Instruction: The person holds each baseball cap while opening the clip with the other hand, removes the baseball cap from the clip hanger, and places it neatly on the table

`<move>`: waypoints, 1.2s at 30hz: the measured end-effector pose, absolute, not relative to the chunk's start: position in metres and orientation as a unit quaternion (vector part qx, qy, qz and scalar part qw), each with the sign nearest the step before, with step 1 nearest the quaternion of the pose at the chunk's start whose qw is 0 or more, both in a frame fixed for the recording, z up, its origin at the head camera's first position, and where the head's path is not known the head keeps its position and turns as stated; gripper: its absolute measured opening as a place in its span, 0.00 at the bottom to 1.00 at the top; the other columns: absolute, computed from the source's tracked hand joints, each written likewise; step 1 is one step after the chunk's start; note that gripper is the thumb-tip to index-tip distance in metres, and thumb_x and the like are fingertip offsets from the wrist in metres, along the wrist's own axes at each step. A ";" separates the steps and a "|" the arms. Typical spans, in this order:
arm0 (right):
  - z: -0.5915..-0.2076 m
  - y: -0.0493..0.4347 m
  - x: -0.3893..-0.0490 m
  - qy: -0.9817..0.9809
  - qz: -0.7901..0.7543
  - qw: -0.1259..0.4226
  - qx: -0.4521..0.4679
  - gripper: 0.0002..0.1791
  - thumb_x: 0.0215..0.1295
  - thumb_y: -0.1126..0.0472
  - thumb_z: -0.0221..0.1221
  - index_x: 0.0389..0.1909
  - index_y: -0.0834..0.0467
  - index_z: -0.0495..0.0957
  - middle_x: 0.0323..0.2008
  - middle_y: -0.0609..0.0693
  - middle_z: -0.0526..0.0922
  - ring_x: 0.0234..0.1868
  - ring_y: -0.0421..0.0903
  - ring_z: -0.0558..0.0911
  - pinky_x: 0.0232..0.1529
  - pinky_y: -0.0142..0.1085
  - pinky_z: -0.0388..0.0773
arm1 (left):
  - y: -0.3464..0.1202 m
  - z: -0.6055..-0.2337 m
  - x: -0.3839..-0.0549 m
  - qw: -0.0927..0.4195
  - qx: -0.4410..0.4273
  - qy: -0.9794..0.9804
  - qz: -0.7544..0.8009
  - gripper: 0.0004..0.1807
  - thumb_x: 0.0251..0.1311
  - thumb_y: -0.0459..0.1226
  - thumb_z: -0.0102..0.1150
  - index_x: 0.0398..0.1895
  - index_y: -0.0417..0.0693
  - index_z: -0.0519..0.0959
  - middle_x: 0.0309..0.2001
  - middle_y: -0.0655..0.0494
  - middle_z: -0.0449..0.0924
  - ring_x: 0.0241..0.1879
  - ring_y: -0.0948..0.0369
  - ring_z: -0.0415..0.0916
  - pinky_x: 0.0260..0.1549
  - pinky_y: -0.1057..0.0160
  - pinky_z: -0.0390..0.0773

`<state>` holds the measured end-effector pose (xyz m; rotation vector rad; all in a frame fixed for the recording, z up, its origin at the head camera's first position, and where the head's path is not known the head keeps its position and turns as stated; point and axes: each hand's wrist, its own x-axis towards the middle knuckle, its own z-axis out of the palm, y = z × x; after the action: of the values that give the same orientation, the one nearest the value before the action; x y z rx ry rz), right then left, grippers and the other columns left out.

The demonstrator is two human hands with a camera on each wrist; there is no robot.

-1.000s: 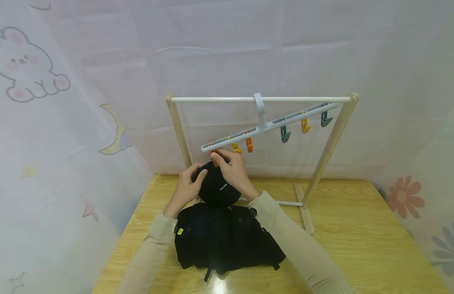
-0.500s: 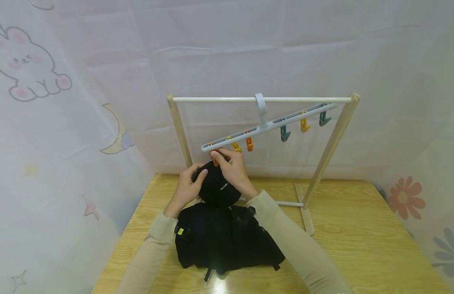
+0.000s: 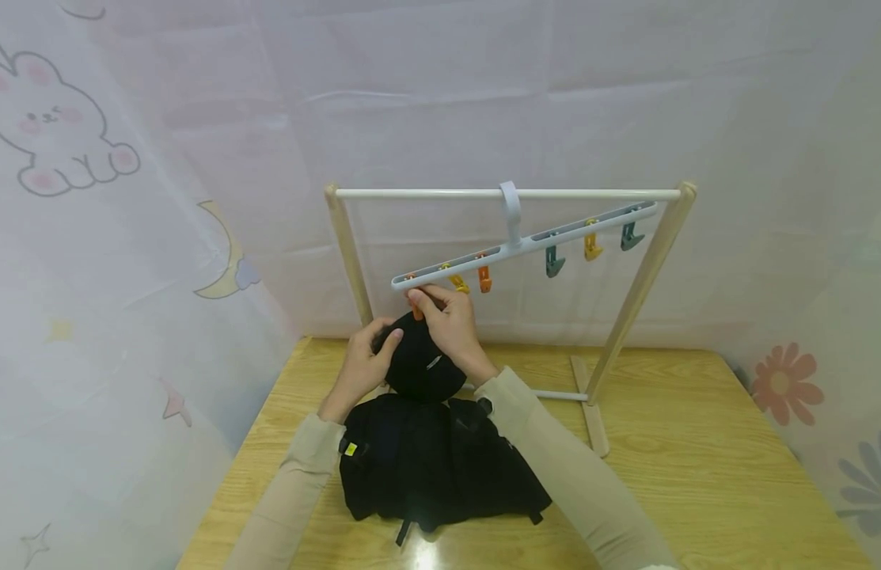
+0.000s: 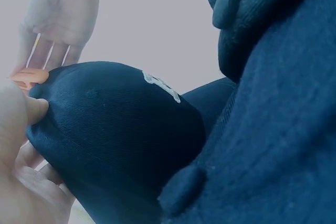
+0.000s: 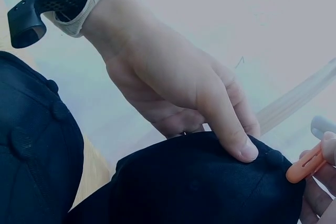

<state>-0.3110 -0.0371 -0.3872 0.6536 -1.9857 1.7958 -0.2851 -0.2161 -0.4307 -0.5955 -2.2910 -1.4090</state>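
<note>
My left hand (image 3: 365,360) pinches the top edge of a black cap (image 3: 420,364) with thumb and fingers; a small white mark shows on its side. My right hand (image 3: 456,328) holds an orange clip (image 5: 304,167) at the left end of a pale grey clip hanger (image 3: 513,248). The clip's lower end overlaps the cap near its top button; whether it grips the fabric I cannot tell. In the left wrist view, my thumb presses the cap (image 4: 115,124) beside the clip (image 4: 31,77). Below, a pile of black caps (image 3: 433,467) lies on the table, buttons visible from the wrists.
The hanger hooks over the white rod (image 3: 419,193) of a wooden-legged rack (image 3: 636,293) and slants down to the left. Other clips hang along it: an orange clip (image 3: 485,275), yellow clips and green clips (image 3: 554,261). A wooden table (image 3: 696,443) stands before a printed cloth backdrop (image 3: 440,95).
The hanger's hook has slid slightly right along the rod, and its right end has shifted a little. Both hands keep nearly the same places on the cap and clip.
</note>
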 end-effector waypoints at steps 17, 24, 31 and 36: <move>-0.387 -0.034 -0.310 -0.700 0.649 0.195 0.226 0.13 0.78 0.58 0.63 0.48 0.63 0.90 0.35 0.64 0.88 0.33 0.59 0.82 0.32 0.30 0.70 | -0.216 -0.445 -0.292 0.186 -0.235 -0.807 -0.508 0.11 0.78 0.36 0.60 0.56 0.42 0.86 0.55 0.47 0.89 0.53 0.51 0.86 0.54 0.53 0.85; -0.386 -0.035 -0.307 -0.713 0.637 0.192 0.220 0.14 0.78 0.57 0.63 0.56 0.60 0.89 0.46 0.57 0.92 0.47 0.52 0.89 0.44 0.30 0.81 | -0.216 -0.448 -0.292 0.181 -0.244 -0.809 -0.503 0.11 0.78 0.35 0.59 0.56 0.41 0.85 0.58 0.46 0.88 0.57 0.49 0.86 0.58 0.47 0.84; -0.387 -0.037 -0.304 -0.717 0.635 0.161 0.236 0.19 0.79 0.57 0.63 0.64 0.58 0.84 0.55 0.58 0.89 0.53 0.56 0.89 0.54 0.43 0.86 | -0.216 -0.447 -0.289 0.170 -0.232 -0.812 -0.508 0.12 0.79 0.36 0.59 0.57 0.42 0.85 0.58 0.47 0.88 0.56 0.50 0.86 0.56 0.47 0.85; -0.388 -0.036 -0.302 -0.717 0.635 0.143 0.249 0.21 0.81 0.56 0.60 0.69 0.57 0.80 0.61 0.60 0.86 0.59 0.55 0.87 0.63 0.50 0.83 | -0.217 -0.445 -0.288 0.177 -0.225 -0.810 -0.511 0.12 0.79 0.36 0.59 0.58 0.41 0.85 0.57 0.45 0.88 0.55 0.51 0.87 0.57 0.46 0.84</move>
<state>-0.3020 -0.0363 -0.3883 0.7193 -2.0677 1.8317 -0.2879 -0.2167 -0.4450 -0.6377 -2.2929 -1.4470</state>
